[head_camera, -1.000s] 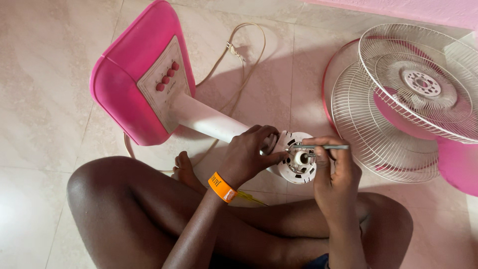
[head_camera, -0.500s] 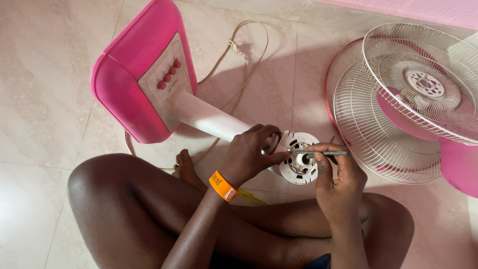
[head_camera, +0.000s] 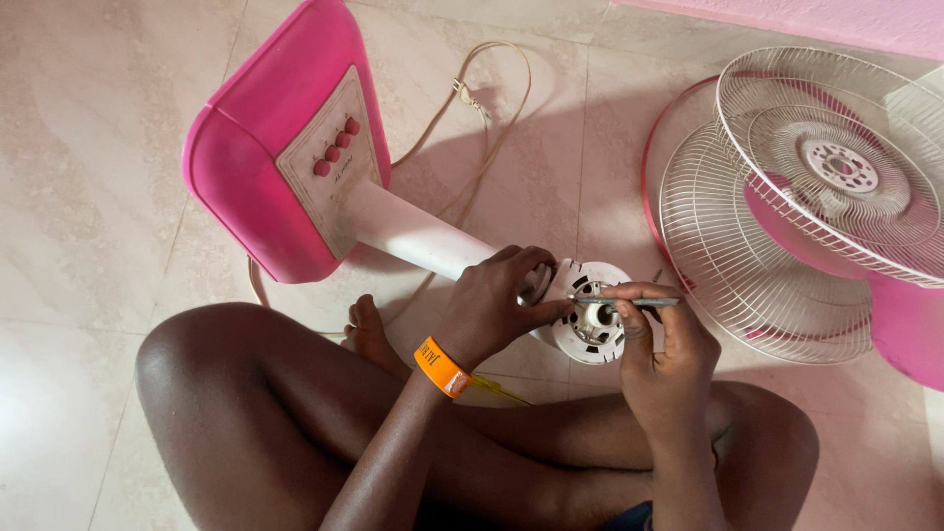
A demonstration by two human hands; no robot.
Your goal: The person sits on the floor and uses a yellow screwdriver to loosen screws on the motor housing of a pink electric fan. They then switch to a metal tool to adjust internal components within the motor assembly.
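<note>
I'm looking straight down at the white motor housing [head_camera: 590,317] of a pink stand fan, lying on the tiled floor [head_camera: 88,197] just in front of my crossed legs. My left hand [head_camera: 497,305] is wrapped over the near end of the housing where it meets the white pole [head_camera: 408,231], fingers curled and pressed against the plastic, thumb reaching toward the centre. My right hand [head_camera: 664,349] sits on the other side, thumb and forefinger pinching a thin metal tool [head_camera: 644,301] that lies almost level, its tip at the hub in the middle of the housing. An orange wristband [head_camera: 440,366] rings my left wrist. Up the pole, the pink base [head_camera: 251,167] rests tilted on its side, with a pale control panel and four pink buttons [head_camera: 336,147] facing me. A beige power cord [head_camera: 482,108] loops across the tiles behind it. Off to the right, two white wire grilles [head_camera: 787,226] lie overlapped on top of the pink fan blades [head_camera: 900,324], well apart from my hands.
</note>
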